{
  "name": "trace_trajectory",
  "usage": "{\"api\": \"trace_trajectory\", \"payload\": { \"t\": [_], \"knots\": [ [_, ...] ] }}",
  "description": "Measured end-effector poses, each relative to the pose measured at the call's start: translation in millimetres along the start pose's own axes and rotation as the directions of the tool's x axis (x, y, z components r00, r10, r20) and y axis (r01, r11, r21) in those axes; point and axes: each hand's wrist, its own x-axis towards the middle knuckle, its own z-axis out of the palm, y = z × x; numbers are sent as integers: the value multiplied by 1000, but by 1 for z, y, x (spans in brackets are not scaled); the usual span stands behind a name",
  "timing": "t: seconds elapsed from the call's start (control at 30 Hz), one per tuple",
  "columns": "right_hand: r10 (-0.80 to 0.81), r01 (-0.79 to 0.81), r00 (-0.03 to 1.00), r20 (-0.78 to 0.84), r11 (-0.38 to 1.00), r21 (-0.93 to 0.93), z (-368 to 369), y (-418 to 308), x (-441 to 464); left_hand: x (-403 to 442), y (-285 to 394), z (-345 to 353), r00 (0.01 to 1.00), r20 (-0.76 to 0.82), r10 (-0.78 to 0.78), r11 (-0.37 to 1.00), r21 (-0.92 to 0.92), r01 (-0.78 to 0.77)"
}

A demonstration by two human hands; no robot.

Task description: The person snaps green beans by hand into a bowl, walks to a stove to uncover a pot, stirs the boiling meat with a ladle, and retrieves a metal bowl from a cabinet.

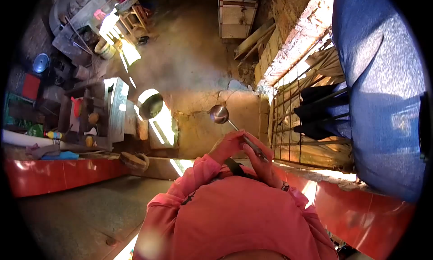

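Note:
A metal ladle (pixel 219 114) with a round, shiny bowl points forward and left, its handle running back between my hands. My left hand (pixel 228 146) is closed at the handle, near its middle. The end of the handle lies along the fingers of my right hand (pixel 260 159), which are wrapped round it. Both hands are close together in front of my chest. To the left of the ladle, a round dark pot (pixel 151 107) stands in a patch of sunlight, apart from my hands.
A wooden shelf (pixel 118 109) with small items stands at the left. Red tiled ledges (pixel 72 173) run along both sides. Blue cloth (pixel 383 93) hangs at the right beside a metal grille (pixel 286 120). A white cabinet (pixel 237 19) stands at the far end.

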Motion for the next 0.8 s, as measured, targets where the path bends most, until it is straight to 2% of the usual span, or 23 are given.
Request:
{"api": "trace_trajectory", "payload": {
  "t": [0.03,0.1,0.17,0.27,0.37,0.43,0.47,0.53,0.6,0.63,0.67,0.73,0.77,0.8],
  "knots": [
    [5,-4,1000,25,999,-31,-3,-4,13,9,7,0,1000,8,13,999,38,-13],
    [99,-100,995,21,993,59,-4,4,39,22,32,17,1000,-17,2,990,138,0],
    [286,-273,958,2,915,298,1,37,63,28,60,39,995,-90,-42,966,249,64],
    [314,-302,949,-22,929,213,8,65,105,41,100,5,986,-160,-45,853,508,121],
    [299,-256,947,-116,923,287,19,88,159,32,153,-39,947,-305,98,820,564,96],
    [249,-198,944,-218,953,228,38,107,234,26,227,-82,846,-502,179,884,459,86],
    [220,-169,935,-278,966,196,44,115,261,20,253,-103,806,-548,222,885,460,69],
    [198,-158,936,-290,975,155,60,147,323,17,314,-149,721,-621,307,882,470,29],
    [236,-196,927,-293,967,160,83,184,388,23,383,-187,696,-625,354,890,453,-46],
    [215,-194,942,-259,976,102,91,205,420,32,413,-232,696,-598,398,882,459,-110],
    [271,-251,933,-238,961,112,106,220,451,45,446,-254,658,-620,428,873,473,-123],
    [374,-355,904,-205,927,124,123,238,510,94,510,-250,609,-604,514,817,561,-132],
    [305,-291,936,-175,951,103,130,236,535,118,541,-237,643,-572,509,814,563,-143],
    [311,-295,933,-184,950,106,138,236,561,153,574,-222,679,-530,508,807,570,-158]
  ]
}}
